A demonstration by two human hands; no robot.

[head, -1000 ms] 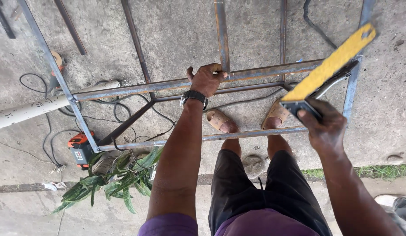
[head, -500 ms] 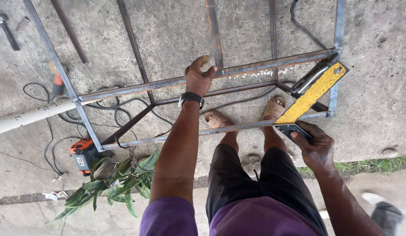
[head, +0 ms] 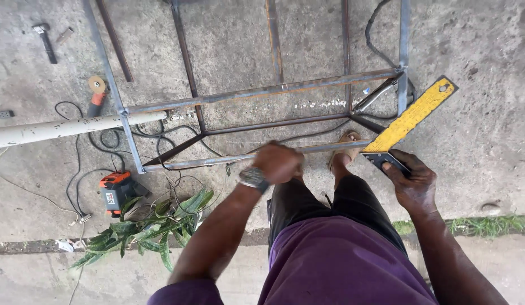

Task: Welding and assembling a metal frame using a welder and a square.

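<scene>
- A person's left hand closes in a fist over the near rail of a rusty steel frame standing on the concrete floor.
- The right hand has its fingers clamped on the dark handle of a yellow try square, whose blade angles away from the frame's near right corner.
- An orange machine, tangled cables and green leaves lie by the near left corner; a white pipe crosses the left side.

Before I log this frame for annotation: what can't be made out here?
- Left hand: motion-blurred in the head view, so its grip on the frame bar is unclear.
- Try square: its dark stock is partly covered by the right hand.
- White pipe: cut off by the left edge.
</scene>
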